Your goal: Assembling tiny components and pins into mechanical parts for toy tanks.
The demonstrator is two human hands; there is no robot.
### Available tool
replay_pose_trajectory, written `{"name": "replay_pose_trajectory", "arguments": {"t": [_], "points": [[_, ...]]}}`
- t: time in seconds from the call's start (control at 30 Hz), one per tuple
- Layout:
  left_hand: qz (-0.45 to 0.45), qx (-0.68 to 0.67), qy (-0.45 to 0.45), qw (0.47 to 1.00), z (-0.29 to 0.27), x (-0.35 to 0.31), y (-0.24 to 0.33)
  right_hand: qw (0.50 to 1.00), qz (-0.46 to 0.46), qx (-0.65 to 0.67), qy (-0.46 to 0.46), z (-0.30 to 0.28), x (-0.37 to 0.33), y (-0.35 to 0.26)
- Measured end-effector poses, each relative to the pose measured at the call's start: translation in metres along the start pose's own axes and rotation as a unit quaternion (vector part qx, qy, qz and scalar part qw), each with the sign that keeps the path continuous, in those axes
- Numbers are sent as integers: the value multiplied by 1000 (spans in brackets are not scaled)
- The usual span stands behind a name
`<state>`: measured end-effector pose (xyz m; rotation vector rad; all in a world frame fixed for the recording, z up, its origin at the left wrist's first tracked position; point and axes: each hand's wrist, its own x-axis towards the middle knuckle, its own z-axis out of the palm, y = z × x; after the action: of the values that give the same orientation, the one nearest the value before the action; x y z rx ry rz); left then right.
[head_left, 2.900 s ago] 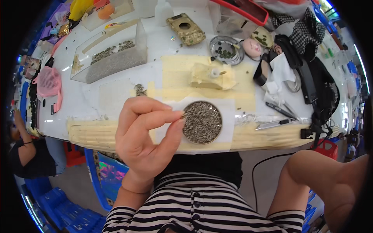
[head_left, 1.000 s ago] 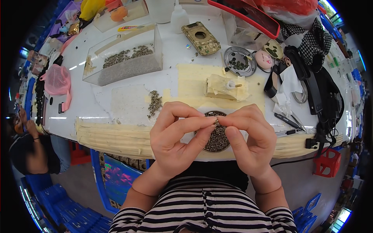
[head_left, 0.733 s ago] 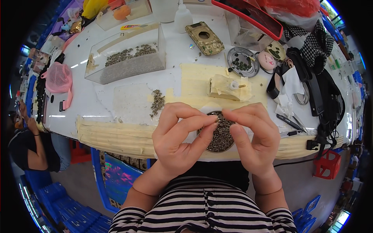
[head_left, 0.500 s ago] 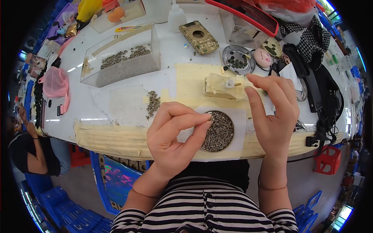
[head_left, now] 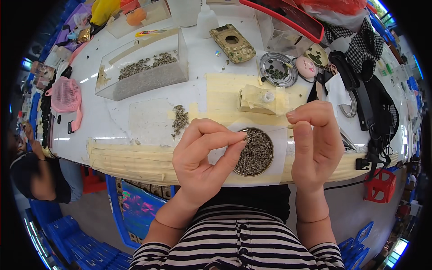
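My left hand (head_left: pixel 200 157) is closed in a pinch in front of me, thumb against fingertips, with a tiny piece between them too small to name. Just right of it, my right hand (head_left: pixel 317 146) grips a thin needle-like tool (head_left: pixel 290 127) with a short yellowish handle, its fine shaft pointing left toward the pinch. Under and between the hands lies a round tin (head_left: pixel 254 155) full of small grey metal pieces, on a white sheet. Beyond the right hand, a tape-covered block (head_left: pixel 256 101) carries a small white cup (head_left: pixel 268 96).
Beyond lie a clear bin (head_left: pixel 141 81) of metal pieces, a loose pile (head_left: pixel 180 119), a camouflage toy tank hull (head_left: pixel 232 42), a white bottle (head_left: pixel 207 22), and a round dish (head_left: pixel 278 69) of dark green bits. A pink mesh bag (head_left: pixel 65 95) is at left, black straps (head_left: pixel 357 94) at right.
My right hand has taken the needle-like tool out of the white cup and brought it down and nearer, its fingers now closed on it. The left hand keeps its pinch.
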<state>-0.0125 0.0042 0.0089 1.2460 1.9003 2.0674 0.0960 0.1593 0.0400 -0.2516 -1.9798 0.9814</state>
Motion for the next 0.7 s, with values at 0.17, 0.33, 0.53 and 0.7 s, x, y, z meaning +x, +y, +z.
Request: {"name": "replay_pose_trajectory", "arguments": {"t": [0.17,0.33,0.53,0.7], "points": [[1,4,-2,1000,1,0,0,998,38,46,-22,6,-6,4],[4,8,-3,1000,1,1,1,998,40,48,-19,8,-5,4],[6,10,-5,1000,1,2,2,998,38,37,-17,9,-6,5],[6,8,-4,1000,1,1,1,996,68,58,5,7,-4,4]]}}
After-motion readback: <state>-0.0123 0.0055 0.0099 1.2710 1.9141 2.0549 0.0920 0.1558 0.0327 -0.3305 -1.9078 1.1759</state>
